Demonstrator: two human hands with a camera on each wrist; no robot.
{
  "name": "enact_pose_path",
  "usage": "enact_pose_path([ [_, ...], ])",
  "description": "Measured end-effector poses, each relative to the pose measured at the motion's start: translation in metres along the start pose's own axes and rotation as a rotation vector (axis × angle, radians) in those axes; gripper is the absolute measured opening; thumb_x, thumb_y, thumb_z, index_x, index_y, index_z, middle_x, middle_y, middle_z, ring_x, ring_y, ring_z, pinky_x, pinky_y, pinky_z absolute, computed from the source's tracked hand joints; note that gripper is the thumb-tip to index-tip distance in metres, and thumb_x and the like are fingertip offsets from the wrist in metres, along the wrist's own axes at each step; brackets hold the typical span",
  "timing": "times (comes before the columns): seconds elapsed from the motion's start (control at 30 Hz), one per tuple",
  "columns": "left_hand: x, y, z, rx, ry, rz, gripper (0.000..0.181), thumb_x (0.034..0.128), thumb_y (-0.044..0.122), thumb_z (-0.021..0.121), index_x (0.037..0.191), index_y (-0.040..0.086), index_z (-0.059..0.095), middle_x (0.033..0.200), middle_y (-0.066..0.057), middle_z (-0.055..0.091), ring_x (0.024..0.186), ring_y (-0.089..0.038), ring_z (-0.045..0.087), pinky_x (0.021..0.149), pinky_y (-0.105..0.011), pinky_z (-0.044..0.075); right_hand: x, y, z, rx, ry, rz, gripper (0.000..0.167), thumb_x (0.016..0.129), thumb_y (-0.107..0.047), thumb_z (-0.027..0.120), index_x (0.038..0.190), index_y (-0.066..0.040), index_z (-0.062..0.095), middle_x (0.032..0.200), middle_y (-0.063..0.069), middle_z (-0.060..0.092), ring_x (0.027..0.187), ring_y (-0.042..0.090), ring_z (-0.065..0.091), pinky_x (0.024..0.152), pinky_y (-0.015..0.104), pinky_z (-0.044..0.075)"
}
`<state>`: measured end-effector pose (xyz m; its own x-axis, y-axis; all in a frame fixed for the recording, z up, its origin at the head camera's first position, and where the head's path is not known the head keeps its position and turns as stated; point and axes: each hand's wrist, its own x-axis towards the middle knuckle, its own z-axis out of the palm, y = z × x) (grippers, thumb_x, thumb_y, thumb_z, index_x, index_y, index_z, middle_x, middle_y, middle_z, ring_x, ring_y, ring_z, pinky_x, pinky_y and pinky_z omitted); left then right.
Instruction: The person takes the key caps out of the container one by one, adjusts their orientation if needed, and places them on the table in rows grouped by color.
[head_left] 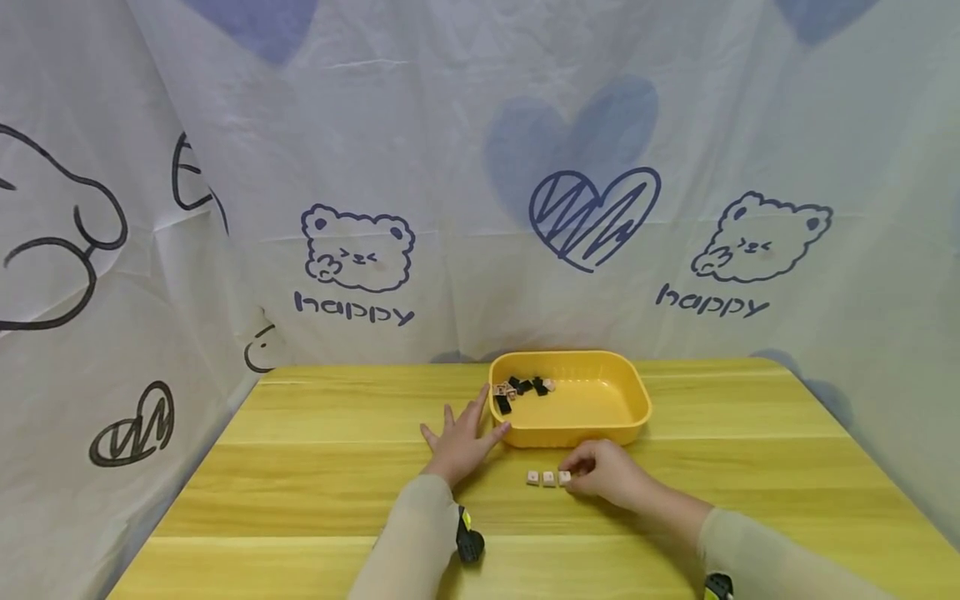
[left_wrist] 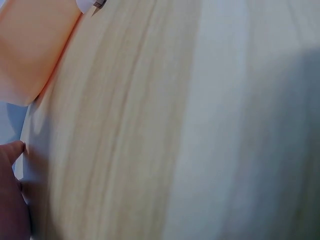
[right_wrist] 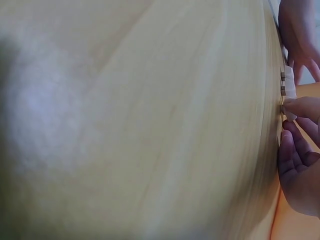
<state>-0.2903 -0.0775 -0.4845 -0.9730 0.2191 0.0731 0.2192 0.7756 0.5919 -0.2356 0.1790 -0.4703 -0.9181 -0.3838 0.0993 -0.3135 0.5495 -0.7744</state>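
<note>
Three small white keycaps stand in a row on the wooden table, the left one point(head_left: 532, 477), the middle one point(head_left: 548, 478) and the right one point(head_left: 565, 477). My right hand point(head_left: 606, 475) pinches the right keycap between thumb and finger; the right wrist view shows the same hand point(right_wrist: 302, 155) at the end of the row. My left hand point(head_left: 461, 446) rests with spread fingers at the left side of the yellow basin point(head_left: 570, 437), its fingertips by the rim. Part of the left hand point(left_wrist: 12, 195) shows at the edge of the left wrist view.
Inside the basin, black and white keycaps lie in a loose group at its left end. The wooden table point(head_left: 300, 483) reaches back to a white printed cloth point(head_left: 480, 275), which hangs behind it and at the left.
</note>
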Motion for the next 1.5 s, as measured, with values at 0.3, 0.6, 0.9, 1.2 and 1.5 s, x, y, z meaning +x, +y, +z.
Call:
enact_pose_path([
  [0.3, 0.0005, -0.0006, 0.0012, -0.007, -0.009, -0.006, 0.080, 0.0912, 0.069, 0.045, 0.157, 0.036, 0.013, 0.155, -0.010, 0.033, 0.142, -0.051, 0.005, 0.100, -0.074, -0.016, -0.0011, -0.0009, -0.0020, 0.005, -0.004, 0.002, 0.019, 0.072, 0.000, 0.080, 0.090, -0.003, 0.074, 0.080, -0.001, 0.064, 0.074, 0.013, 0.058, 0.064, 0.023, 0.050],
  [0.6, -0.0006, 0.0003, 0.0018, -0.019, -0.008, -0.012, 0.081, 0.0902, 0.071, 0.044, 0.157, 0.037, 0.012, 0.155, -0.010, 0.032, 0.142, -0.050, 0.005, 0.100, -0.073, -0.017, -0.0021, -0.0023, -0.0023, -0.006, -0.004, 0.000, 0.019, 0.072, -0.001, 0.080, 0.090, -0.003, 0.074, 0.080, -0.001, 0.064, 0.073, 0.013, 0.057, 0.064, 0.023, 0.050],
  [0.9, 0.0003, -0.0015, 0.0032, -0.036, -0.013, -0.012, 0.078, 0.0914, 0.067, 0.048, 0.156, 0.040, 0.013, 0.155, -0.009, 0.033, 0.141, -0.052, 0.005, 0.099, -0.074, -0.017, -0.0036, -0.0033, -0.0029, -0.001, -0.002, -0.003, 0.018, 0.072, 0.000, 0.079, 0.090, -0.002, 0.073, 0.080, -0.001, 0.064, 0.073, 0.013, 0.057, 0.063, 0.023, 0.049],
  [1.2, 0.0021, -0.0017, 0.0036, -0.045, -0.017, -0.017, 0.078, 0.0916, 0.066, 0.048, 0.156, 0.040, 0.014, 0.154, -0.007, 0.034, 0.142, -0.051, 0.004, 0.099, -0.073, -0.018, -0.0084, -0.0035, -0.0072, -0.009, 0.011, -0.009, 0.022, 0.071, 0.002, 0.076, 0.092, -0.003, 0.073, 0.086, 0.002, 0.064, 0.079, 0.018, 0.059, 0.068, 0.025, 0.051],
  [1.5, 0.0009, 0.0021, -0.0022, -0.032, -0.013, -0.029, 0.076, 0.0925, 0.064, 0.049, 0.156, 0.039, 0.015, 0.151, -0.005, 0.039, 0.142, -0.051, 0.005, 0.100, -0.073, -0.016, -0.0059, -0.0021, -0.0080, -0.039, 0.016, 0.003, 0.022, 0.074, -0.004, 0.079, 0.095, -0.004, 0.074, 0.087, 0.000, 0.065, 0.081, 0.018, 0.058, 0.069, 0.026, 0.050],
])
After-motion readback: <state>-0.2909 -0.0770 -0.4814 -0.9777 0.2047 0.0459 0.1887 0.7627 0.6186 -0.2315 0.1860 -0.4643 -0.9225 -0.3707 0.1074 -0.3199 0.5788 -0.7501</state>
